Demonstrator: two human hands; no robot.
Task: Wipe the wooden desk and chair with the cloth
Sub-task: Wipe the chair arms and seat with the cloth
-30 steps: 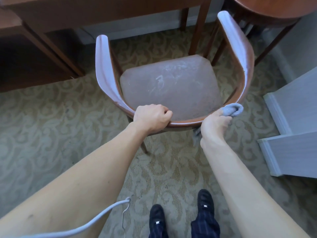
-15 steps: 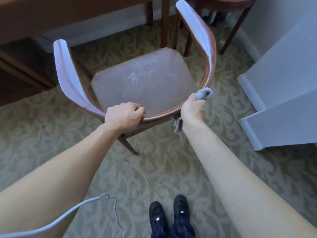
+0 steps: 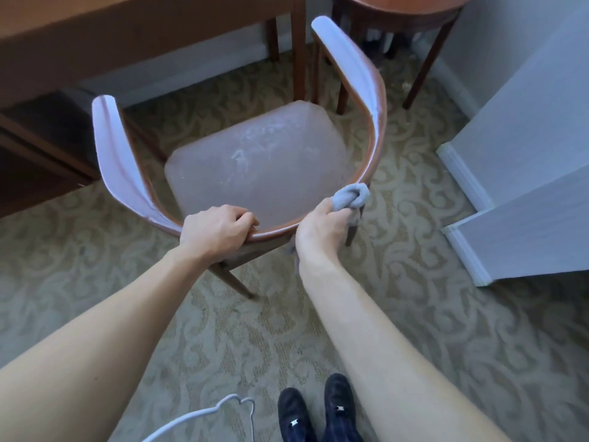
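A wooden armchair (image 3: 379, 100) with a curved back rail and a pale glossy seat (image 3: 255, 167) stands in front of me on the carpet. My left hand (image 3: 216, 229) grips the back rail at its middle, fingers curled over the top. My right hand (image 3: 322, 229) holds a bunched grey cloth (image 3: 350, 196) pressed against the rail's right bend; a tail of cloth hangs below the hand. The wooden desk (image 3: 127, 36) fills the top left, its legs behind the chair.
A round wooden side table (image 3: 408, 11) stands at the top right, close to the chair's right arm. A white wall corner with baseboard (image 3: 462, 247) juts in at the right. A white cable (image 3: 197, 419) lies near my dark shoes (image 3: 318, 409).
The view has swung slightly, so the chair sits more central. My left hand keeps its grip on the rail. My right hand with the cloth stays at the rail's right bend.
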